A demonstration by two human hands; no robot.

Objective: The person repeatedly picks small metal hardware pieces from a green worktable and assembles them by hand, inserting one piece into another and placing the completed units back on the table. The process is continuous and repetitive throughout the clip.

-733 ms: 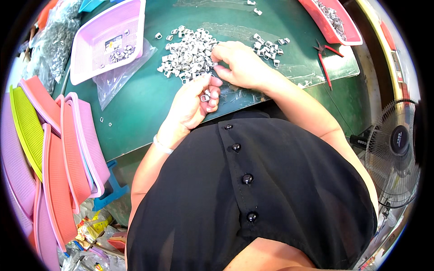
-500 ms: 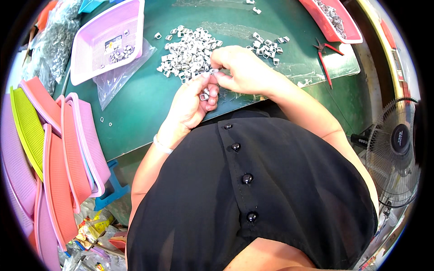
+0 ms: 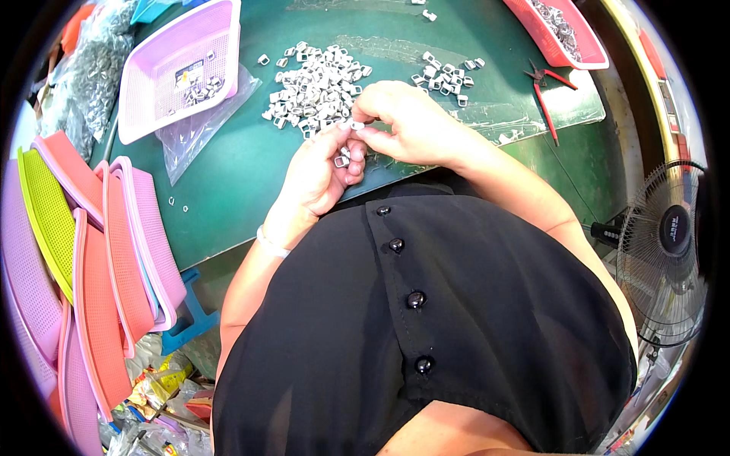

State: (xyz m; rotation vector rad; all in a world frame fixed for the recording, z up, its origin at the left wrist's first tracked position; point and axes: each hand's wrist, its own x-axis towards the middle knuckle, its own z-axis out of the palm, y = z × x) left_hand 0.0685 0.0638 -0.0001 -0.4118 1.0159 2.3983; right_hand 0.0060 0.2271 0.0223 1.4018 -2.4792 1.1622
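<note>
My left hand [image 3: 325,169] is closed, with a couple of small silver metal rings [image 3: 342,159] curled in its fingers. Thumb and forefinger of that hand meet my right hand [image 3: 407,125] at one more small silver ring [image 3: 357,125]. My right hand pinches this piece between thumb and fingertip; its exact shape is partly covered. Right behind both hands lies a heap of the same square-looking metal rings [image 3: 315,83] on the green table [image 3: 228,220]. A smaller group of rings [image 3: 447,76] sits beyond my right hand.
A pink basket [image 3: 141,99] with some rings rests on a clear plastic bag [image 3: 199,140] at left. Red-handled pliers [image 3: 544,106] lie at right, near a red basket [image 3: 547,38] of metal parts. Stacked colored baskets [image 3: 99,289] stand left; a fan [image 3: 661,251] stands right.
Both hands stay almost in place, still together at the small ring. The right hand's fingers have shifted slightly around it. The rest shows only a slight view shift.
</note>
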